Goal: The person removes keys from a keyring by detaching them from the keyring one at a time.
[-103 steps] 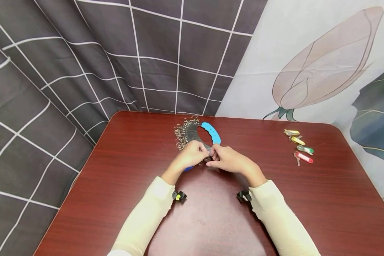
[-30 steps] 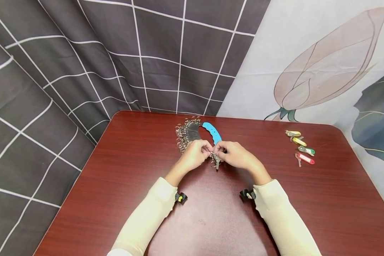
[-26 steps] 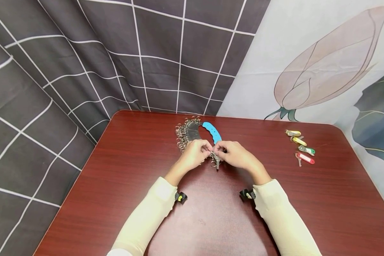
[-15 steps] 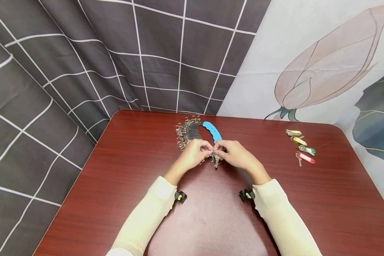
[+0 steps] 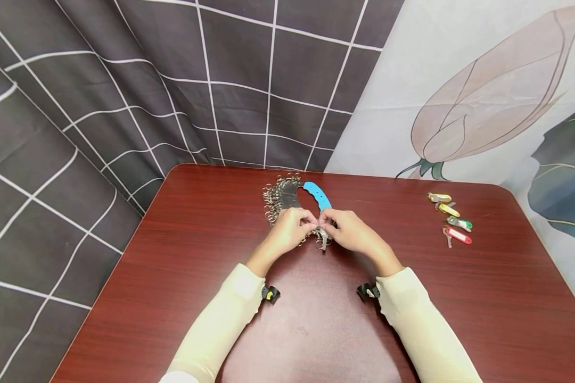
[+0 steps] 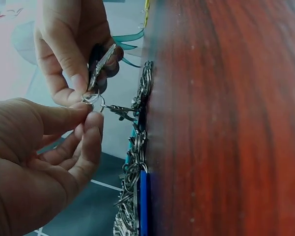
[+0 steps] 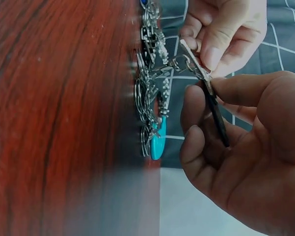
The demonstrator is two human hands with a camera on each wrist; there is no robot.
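My left hand [image 5: 289, 229] pinches a small metal split ring [image 6: 91, 99] between thumb and forefinger. Meeting it from the other side, my right hand [image 5: 347, 229] has its thumb and fingertips on a key [image 6: 103, 66] with a black head [image 7: 217, 118], right at that ring. A metal snap clasp [image 6: 120, 112] links the ring to the row of clasps and rings [image 7: 146, 88] below. These fringe a dark fan-shaped key holder [image 5: 289, 198] with a light blue grip [image 5: 318, 196]. My hands cover the holder's near part in the head view.
On the right of the dark red wooden table [image 5: 172, 298] lie tagged keys: two with yellow tags [image 5: 448, 210], one green tag [image 5: 460, 223] and one red tag [image 5: 458, 235]. A dark checked curtain [image 5: 239, 106] hangs behind the table. A blue edge [image 6: 144, 201] shows below the clasps.
Since the oldest frame both hands have shifted slightly right, and a key now shows hanging below the fingertips. Over the last second the hands have stayed nearly in place, moving only slightly.
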